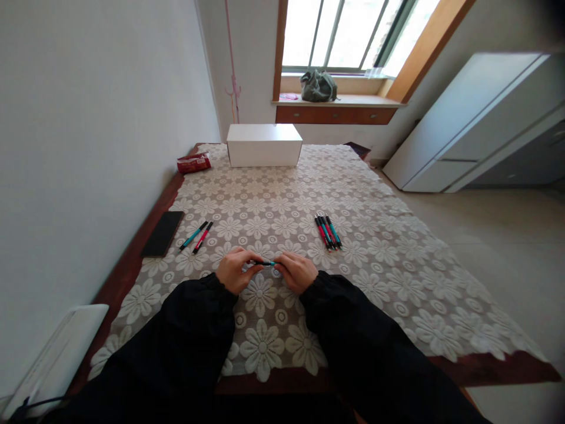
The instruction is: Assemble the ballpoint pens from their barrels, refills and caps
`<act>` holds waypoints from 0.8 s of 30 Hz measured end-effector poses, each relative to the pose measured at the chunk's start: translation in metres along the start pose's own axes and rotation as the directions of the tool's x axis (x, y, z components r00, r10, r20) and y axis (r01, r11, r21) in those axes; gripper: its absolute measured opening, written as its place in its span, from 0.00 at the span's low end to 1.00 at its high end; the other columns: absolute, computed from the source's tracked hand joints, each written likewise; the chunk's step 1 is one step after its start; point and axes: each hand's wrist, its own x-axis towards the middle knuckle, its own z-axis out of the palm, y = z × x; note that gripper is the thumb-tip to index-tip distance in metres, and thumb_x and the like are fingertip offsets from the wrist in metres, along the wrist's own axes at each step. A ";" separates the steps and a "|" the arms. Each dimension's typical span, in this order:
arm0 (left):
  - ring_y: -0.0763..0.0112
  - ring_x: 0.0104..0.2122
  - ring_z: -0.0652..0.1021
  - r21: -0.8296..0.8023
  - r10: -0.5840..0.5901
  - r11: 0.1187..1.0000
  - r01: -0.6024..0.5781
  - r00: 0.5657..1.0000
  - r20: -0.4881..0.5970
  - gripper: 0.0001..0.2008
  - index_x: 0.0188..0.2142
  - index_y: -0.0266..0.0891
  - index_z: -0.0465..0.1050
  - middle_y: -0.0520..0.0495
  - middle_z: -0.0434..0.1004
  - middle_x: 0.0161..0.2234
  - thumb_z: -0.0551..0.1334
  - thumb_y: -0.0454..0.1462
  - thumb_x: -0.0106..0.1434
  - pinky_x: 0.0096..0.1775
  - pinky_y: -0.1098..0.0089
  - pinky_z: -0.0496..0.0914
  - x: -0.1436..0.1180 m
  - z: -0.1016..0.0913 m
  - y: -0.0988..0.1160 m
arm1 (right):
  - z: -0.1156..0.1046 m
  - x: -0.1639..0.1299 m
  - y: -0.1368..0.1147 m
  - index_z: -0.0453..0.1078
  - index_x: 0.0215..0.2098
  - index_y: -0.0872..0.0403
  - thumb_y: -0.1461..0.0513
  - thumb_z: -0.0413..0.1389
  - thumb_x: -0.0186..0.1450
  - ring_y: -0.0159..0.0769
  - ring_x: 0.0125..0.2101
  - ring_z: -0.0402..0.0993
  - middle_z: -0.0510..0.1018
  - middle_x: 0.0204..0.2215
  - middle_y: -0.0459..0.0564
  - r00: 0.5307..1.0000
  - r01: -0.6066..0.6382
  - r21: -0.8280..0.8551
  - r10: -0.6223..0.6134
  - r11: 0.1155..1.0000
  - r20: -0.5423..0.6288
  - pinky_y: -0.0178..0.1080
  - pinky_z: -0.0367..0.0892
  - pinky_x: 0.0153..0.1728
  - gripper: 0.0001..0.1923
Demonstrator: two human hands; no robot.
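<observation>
Both hands meet at the near middle of the table around one teal and black pen (267, 263). My left hand (236, 270) pinches its dark end between thumb and fingers. At the teal end, the fingers of my right hand (296, 271) are closed on it, hiding much of that side. To the left lie a teal and black pen (193, 235) and a red and black pen (203, 237), side by side. Several red or teal pens (327, 231) rest in a tight row to the right, beyond my right hand.
A black flat notebook-like object (163, 234) lies near the left edge. Farther back are a red packet (194, 163) and a white box (265, 150). A floral lace cloth (286, 200) covers the table, and a white device (66, 347) stands at the near left.
</observation>
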 end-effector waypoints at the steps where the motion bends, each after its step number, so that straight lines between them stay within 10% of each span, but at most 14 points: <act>1: 0.67 0.33 0.78 -0.005 0.000 1.000 0.000 1.000 -0.006 0.05 0.38 0.43 0.81 0.50 0.80 0.31 0.70 0.36 0.62 0.37 0.68 0.74 0.000 0.000 0.000 | 0.000 0.000 0.000 0.70 0.47 0.52 0.60 0.55 0.72 0.37 0.37 0.77 0.79 0.36 0.50 1.000 -0.011 0.020 0.011 1.000 0.004 0.36 0.69 0.40 0.07; 24: 0.67 0.34 0.79 -0.034 0.010 0.999 -0.009 1.000 0.025 0.03 0.36 0.42 0.81 0.48 0.80 0.31 0.69 0.38 0.63 0.37 0.68 0.75 -0.003 0.000 0.000 | -0.004 0.001 0.000 0.71 0.37 0.51 0.58 0.49 0.75 0.37 0.34 0.75 0.79 0.32 0.49 0.998 0.067 -0.108 -0.065 0.992 0.019 0.37 0.64 0.38 0.11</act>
